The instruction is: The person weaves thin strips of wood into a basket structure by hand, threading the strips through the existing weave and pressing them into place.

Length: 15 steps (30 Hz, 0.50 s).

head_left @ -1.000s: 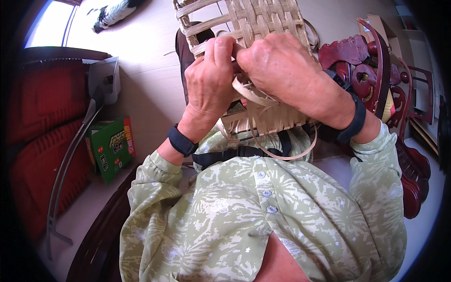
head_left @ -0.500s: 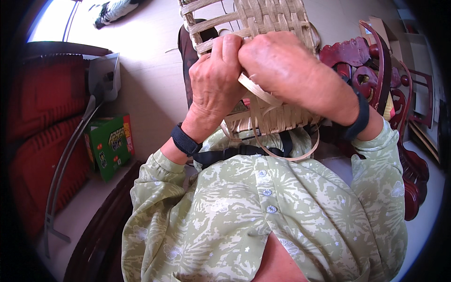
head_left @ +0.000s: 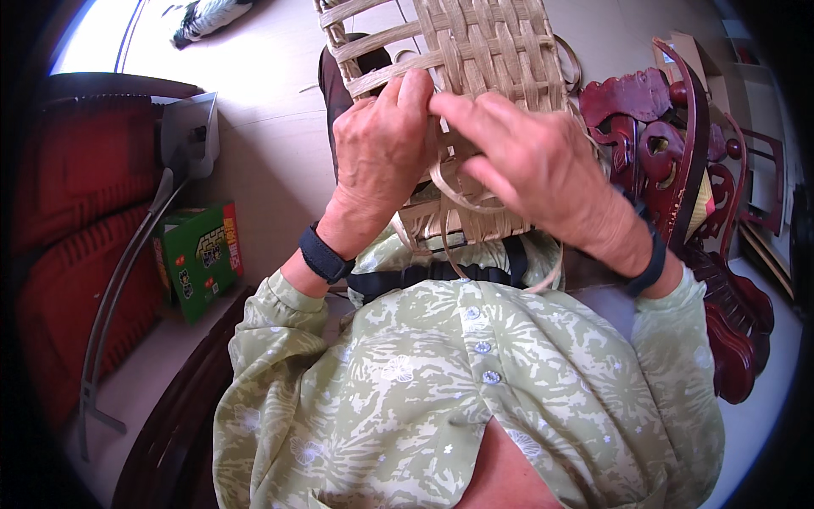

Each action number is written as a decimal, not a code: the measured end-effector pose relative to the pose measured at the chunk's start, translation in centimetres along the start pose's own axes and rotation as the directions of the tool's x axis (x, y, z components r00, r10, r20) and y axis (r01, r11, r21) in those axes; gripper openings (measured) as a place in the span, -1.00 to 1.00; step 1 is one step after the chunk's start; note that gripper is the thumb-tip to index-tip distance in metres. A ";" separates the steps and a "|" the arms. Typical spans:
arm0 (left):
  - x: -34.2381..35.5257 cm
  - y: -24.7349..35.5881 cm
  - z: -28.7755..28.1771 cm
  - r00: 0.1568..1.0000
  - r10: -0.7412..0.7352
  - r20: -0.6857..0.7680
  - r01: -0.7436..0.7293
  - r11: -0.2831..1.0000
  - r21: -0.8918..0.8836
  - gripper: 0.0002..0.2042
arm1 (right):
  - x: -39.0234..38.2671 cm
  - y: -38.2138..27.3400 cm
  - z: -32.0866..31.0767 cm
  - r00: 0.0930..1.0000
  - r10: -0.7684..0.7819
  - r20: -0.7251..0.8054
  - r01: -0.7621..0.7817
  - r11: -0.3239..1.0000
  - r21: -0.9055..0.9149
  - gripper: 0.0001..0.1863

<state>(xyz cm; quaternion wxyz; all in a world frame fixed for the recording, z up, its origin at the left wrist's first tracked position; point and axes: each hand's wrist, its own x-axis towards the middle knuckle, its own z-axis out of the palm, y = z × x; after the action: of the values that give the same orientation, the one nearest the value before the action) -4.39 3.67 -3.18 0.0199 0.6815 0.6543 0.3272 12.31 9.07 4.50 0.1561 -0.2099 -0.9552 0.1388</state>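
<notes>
A woven panel (head_left: pixel 492 55) of flat beige strips lies before me, tightly woven at the right and open lattice at the left. My left hand (head_left: pixel 377 148) is closed at its middle, fingers pinched on a strip at the weave. My right hand (head_left: pixel 538 157), a little blurred, is over the woven part, with its index finger stretched toward the left fingertips and its thumb apart. Below the hands a loose pale strip (head_left: pixel 458 199) curls down toward my lap. What lies directly under the left fingers is hidden.
On the left are red cushioned seating (head_left: pixel 85 187), a grey metal stand (head_left: pixel 127 297) and a green box (head_left: pixel 199 263). Carved dark-red wooden furniture (head_left: pixel 691 144) stands close on the right. A black-and-white furry thing (head_left: pixel 203 21) is on the floor at the far left.
My right hand has turned, moved slightly down and right, and its fingers have opened out from a closed grip. The left hand stays nearly in place. The loose strip has shifted.
</notes>
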 end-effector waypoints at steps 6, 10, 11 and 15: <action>0.4 0.0 -0.1 0.998 0.052 -0.031 -0.055 0.990 -0.126 -0.83 | -1.2 0.2 2.7 0.910 -0.262 -0.321 0.267 0.963 -0.030 -0.67; 0.4 0.0 -0.1 0.996 0.081 -0.026 -0.083 0.993 -0.081 -0.83 | -0.9 0.3 3.1 0.913 -0.292 -0.286 0.294 0.955 -0.037 -0.83; 0.4 0.0 -0.1 0.996 0.086 -0.028 -0.088 0.994 -0.066 -0.82 | -0.9 0.3 3.0 0.914 -0.268 -0.304 0.266 0.963 -0.049 -0.82; 0.3 0.1 -0.2 0.998 0.067 0.004 -0.067 0.997 -0.031 -0.83 | -0.9 0.7 2.5 0.910 -0.226 -0.347 0.198 0.974 -0.114 -0.81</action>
<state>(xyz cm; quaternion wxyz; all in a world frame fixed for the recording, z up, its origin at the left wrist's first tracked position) -4.44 3.88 -2.85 0.0211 0.7035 0.6259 0.3360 12.41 8.78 1.84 0.3334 -0.1326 -0.9324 0.0439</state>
